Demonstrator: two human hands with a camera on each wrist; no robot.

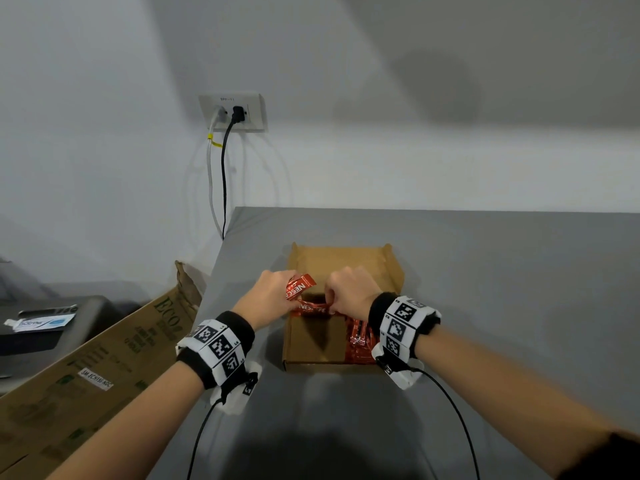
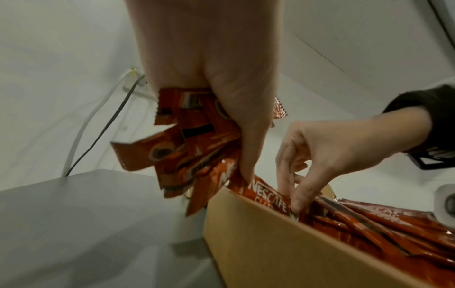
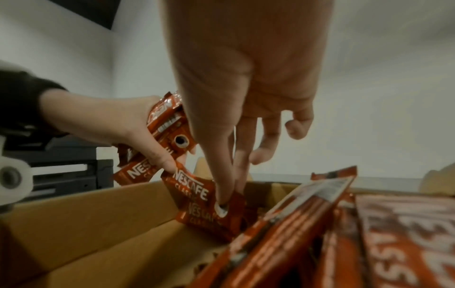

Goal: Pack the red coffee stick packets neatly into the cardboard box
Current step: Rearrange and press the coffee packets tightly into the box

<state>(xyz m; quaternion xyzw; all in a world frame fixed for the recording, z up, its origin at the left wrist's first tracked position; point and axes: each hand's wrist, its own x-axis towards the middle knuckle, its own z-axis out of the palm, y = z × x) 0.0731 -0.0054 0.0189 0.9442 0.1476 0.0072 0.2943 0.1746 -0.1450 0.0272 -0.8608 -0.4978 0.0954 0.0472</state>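
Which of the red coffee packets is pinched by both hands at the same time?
The packet stretched over the box's left wall: left hand holds one end, right hand pinches the other. The other packets are only in the left hand's bunch or lie in the cardboard box.

Black wristbands (image 1: 239, 327), checkered marker cuffs (image 1: 403, 327), black cables (image 1: 199, 441)

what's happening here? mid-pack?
Yes, mid-pack. A person's left hand grips a fanned bundle of red coffee stick packets above the left edge of the open cardboard box on the grey table. The right hand pinches one packet from that bundle, its lower end already inside the box. More packets already lie along the box's right side; the left part shows bare cardboard.
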